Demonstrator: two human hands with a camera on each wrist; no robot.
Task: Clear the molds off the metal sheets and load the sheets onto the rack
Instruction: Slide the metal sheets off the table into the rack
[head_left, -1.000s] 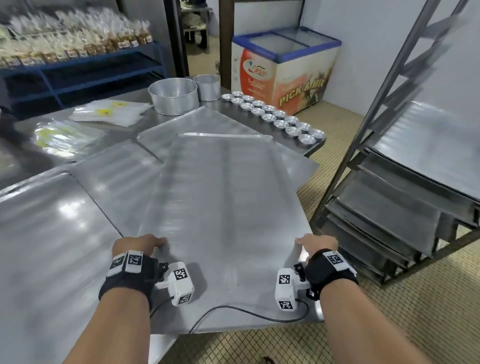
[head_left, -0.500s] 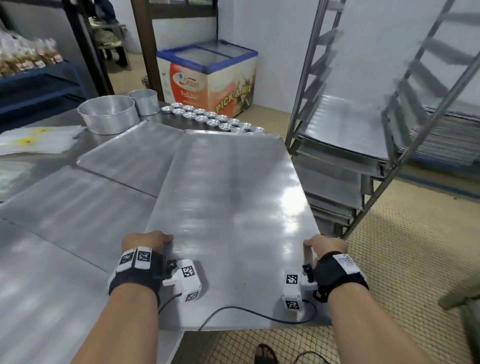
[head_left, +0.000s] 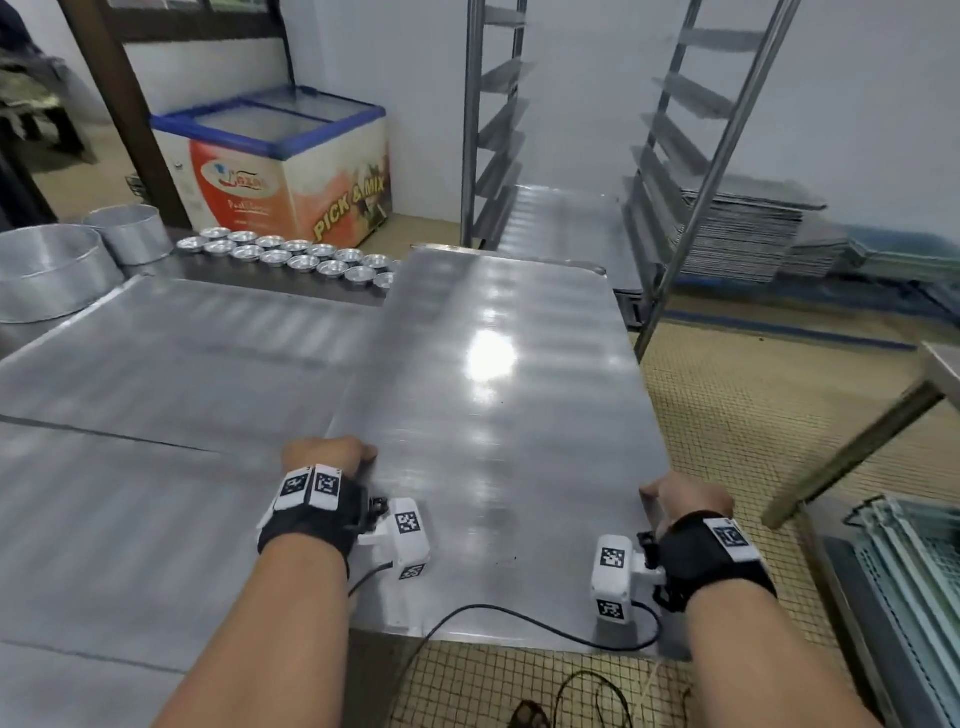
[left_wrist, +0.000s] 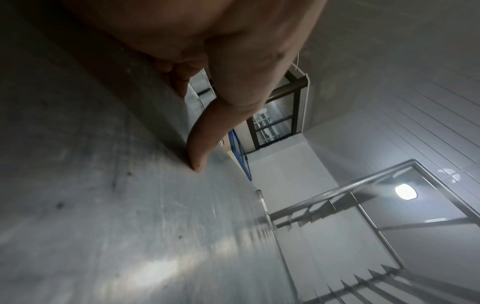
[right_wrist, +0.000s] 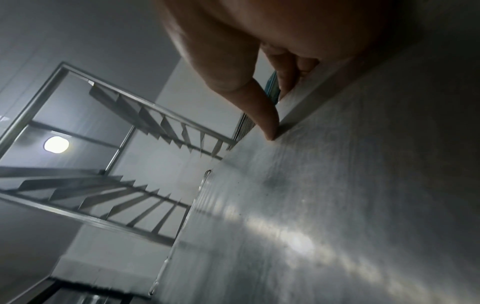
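**Sheet swung round to face the rack**

The tall steel rack (head_left: 613, 171) now stood almost straight ahead of the person; a second earlier it had been off to the right. A sheet already lay on a lower runner. The bare metal sheet (head_left: 498, 415) had left the worktop (head_left: 130, 395), its far edge pointing between the rack's uprights. I judged the carry nearly over, with sliding it onto a free runner next. The left hand (head_left: 324, 457) gripped the sheet's left edge near the corner, thumb on top, and the right hand (head_left: 685, 501) clamped the right edge likewise. The small foil molds (head_left: 291, 257) sat in rows back on the worktop, clear of the sheets.
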